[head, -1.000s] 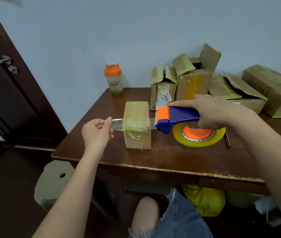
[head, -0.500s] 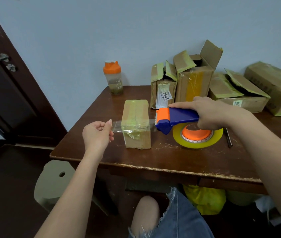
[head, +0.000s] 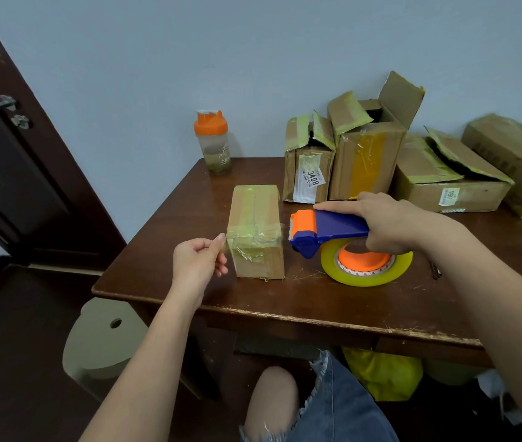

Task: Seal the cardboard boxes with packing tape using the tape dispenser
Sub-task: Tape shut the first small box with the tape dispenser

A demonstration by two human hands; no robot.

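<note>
From the head camera I see a small brown cardboard box wrapped in yellowish clear tape [head: 256, 231] standing on the dark wooden counter [head: 317, 301], just left of the frame's centre. My left hand [head: 197, 261] sits at the box's lower left corner, thumb and forefinger pinched on the loose end of a clear tape strip [head: 223, 247] stuck across the box's near end. Right of centre, my right hand [head: 390, 224] has its grip wrapped round the handle of the blue and orange tape dispenser [head: 326, 229], forefinger laid straight along its top; its toothed edge stands just beside the box, apart from it. The yellow tape roll [head: 366, 271] hangs under the dispenser. In the upper right, open taped cardboard boxes [head: 368, 161] line the wall. An orange-capped shaker bottle [head: 212, 143] stands at upper centre.
</note>
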